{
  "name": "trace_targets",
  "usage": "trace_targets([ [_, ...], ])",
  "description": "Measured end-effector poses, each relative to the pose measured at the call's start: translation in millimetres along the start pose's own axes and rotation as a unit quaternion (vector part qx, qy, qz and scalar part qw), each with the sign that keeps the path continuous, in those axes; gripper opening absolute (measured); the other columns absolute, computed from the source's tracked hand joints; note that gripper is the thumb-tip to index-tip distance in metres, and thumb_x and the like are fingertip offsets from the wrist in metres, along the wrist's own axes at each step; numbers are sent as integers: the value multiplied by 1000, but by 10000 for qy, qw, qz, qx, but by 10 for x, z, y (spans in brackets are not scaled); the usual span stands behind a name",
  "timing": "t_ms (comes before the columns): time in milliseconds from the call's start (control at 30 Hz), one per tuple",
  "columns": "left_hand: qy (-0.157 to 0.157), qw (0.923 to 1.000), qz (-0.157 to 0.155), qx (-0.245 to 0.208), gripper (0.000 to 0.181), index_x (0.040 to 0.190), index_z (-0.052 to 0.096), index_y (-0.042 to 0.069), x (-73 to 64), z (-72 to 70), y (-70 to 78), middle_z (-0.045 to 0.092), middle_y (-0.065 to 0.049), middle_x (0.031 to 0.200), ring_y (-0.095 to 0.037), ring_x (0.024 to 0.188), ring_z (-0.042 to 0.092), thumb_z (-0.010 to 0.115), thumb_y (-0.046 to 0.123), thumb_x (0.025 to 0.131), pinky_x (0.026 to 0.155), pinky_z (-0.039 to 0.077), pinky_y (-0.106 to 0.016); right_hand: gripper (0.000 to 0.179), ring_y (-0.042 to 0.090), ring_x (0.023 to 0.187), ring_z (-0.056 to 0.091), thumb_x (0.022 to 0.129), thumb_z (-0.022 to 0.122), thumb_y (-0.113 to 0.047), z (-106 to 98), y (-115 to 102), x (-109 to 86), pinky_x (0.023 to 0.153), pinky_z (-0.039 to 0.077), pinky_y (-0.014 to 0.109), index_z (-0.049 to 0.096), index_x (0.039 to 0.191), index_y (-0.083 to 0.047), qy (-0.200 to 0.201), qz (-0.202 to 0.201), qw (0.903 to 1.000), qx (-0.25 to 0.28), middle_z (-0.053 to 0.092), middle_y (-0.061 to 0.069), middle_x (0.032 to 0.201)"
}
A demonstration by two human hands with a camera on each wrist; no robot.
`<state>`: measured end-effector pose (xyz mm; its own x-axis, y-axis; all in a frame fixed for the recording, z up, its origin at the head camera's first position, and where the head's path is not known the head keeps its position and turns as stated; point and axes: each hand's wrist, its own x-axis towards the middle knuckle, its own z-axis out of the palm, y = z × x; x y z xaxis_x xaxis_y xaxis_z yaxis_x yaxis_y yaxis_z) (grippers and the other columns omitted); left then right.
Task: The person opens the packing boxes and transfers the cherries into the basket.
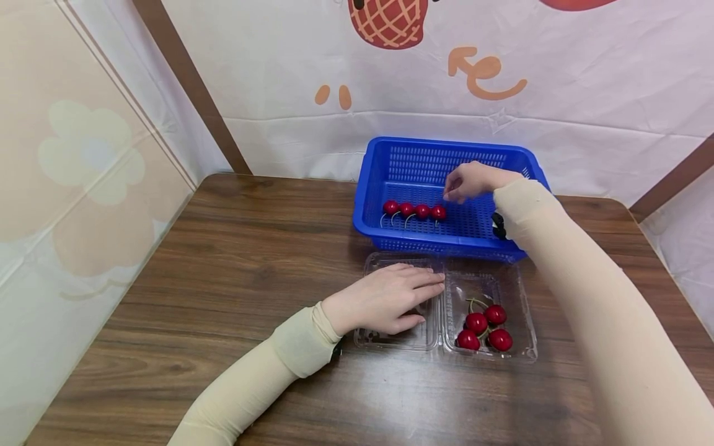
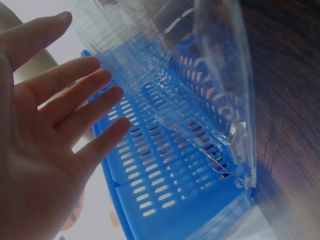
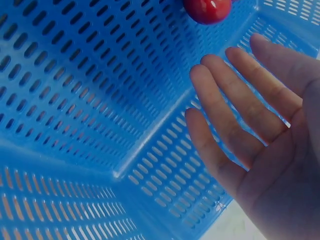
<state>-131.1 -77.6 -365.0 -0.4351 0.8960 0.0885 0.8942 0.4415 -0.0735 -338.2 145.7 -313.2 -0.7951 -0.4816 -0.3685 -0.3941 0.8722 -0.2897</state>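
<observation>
Left hand (image 1: pixel 390 300) extended over clear plastic clamshell (image 1: pixel 440 334) | right hand (image 1: pixel 468 181) relaxed, unladen, inside blue basket (image 1: pixel 361 201) | basket cherries (image 1: pixel 422 211): four (in a row) | clamshell cherries (image 1: pixel 476 323): four

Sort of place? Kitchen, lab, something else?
Probably a staged tabletop booth: cartoon-printed sheets behind and beside a wood-grain table, with cherries lined up in a blue basket.
</observation>
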Motion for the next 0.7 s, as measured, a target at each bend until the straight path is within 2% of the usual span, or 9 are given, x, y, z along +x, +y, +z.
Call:
trace_targets([
  [200,31,10000,1,-11,61,141,46,10,-7,10,-5,44,-4,147,-18,134,42,56,42,90,111,35,-34,29,27,95,66,96,54,-25,-71,-1,-87,89,51,47,63,114,-3,56,185,9998,-20,66,15,110],
  [433,27,10000,-3,-50,61,141,46,10,-6,5,0,44,-4,147,-19,134,42,57,42,90,111,36,-34,30,28,95,65,96,53,-25,-125,12,-158,92,49,51,63,114,-2,165,184,9996,-108,67,17,109],
  [700,61,10000,9,-50,61,141,46,10,-12,15,-4,45,-4,146,-18,134,43,57,41,90,111,35,-33,28,28,89,67,96,54,-24,-192,-3,-283,87,50,50,66,110,-2,417,-177,9975,-536,69,17,103],
])
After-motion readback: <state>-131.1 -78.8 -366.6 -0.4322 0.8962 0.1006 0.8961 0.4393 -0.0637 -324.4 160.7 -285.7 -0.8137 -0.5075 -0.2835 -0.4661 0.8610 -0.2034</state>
